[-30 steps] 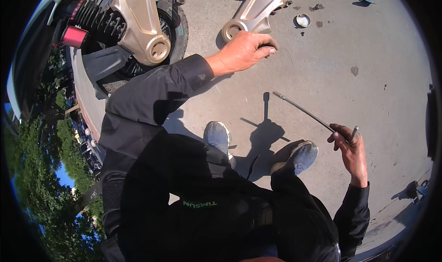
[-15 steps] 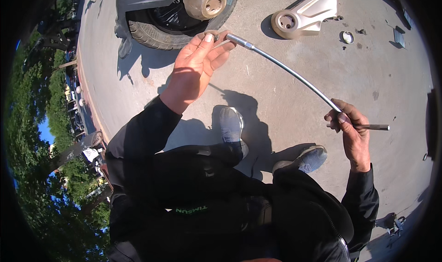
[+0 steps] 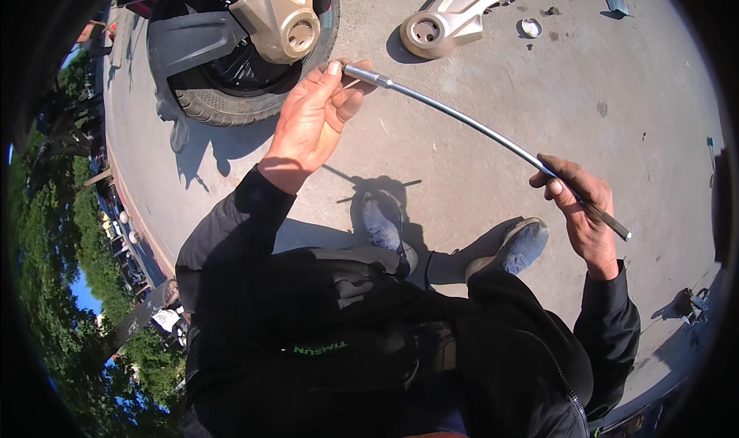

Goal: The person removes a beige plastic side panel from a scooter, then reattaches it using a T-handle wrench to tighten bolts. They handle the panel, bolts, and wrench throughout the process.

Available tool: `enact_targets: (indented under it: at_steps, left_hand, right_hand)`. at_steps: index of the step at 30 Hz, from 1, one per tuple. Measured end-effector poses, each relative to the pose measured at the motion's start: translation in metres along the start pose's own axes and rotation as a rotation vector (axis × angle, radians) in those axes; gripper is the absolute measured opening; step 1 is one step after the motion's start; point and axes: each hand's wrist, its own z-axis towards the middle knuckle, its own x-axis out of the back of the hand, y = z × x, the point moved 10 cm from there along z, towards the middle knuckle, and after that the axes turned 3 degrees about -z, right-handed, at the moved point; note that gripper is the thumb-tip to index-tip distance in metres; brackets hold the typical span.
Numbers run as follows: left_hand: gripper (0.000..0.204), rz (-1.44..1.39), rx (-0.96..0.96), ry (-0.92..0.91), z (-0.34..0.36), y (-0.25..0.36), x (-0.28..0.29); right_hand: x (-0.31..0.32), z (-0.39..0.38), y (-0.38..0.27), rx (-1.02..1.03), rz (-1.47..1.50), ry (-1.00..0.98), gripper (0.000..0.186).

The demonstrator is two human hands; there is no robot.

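Note:
I stand on grey concrete and hold a long thin metal rod (image 3: 462,118) between both hands. My left hand (image 3: 312,118) pinches its upper end, which has a thicker silver tip, between thumb and fingers. My right hand (image 3: 581,211) is closed around the rod near its other, darker end, which sticks out past my fist. The rod bows slightly between the two hands. My two grey shoes (image 3: 385,226) show below it.
A scooter's rear wheel with a beige engine cover (image 3: 273,22) stands at the top left. A loose beige cover part (image 3: 454,18) lies on the ground at the top, with a small round cap (image 3: 531,28) and small bits beside it. Trees lie far left.
My left hand left the beige part on the ground, rose and took hold of the rod's free end. The view tilted, bringing the scooter wheel closer at the top left.

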Motion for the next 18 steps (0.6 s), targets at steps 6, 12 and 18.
enact_targets:
  at_steps: [6,12,18]
  left_hand:
    - [0.02,0.125,-0.022,0.039,0.0,0.001,0.019]
    - [0.021,-0.009,-0.023,0.074,0.0,0.02,0.053]
    - [0.031,-0.034,-0.061,0.174,-0.014,0.023,0.078]
  right_hand:
    - [-0.017,0.006,0.012,-0.093,-0.008,-0.087,0.038]
    - [-0.021,0.072,-0.002,0.016,0.054,-0.266,0.043]
    - [-0.073,0.122,0.084,-0.2,0.325,-0.325,0.041]
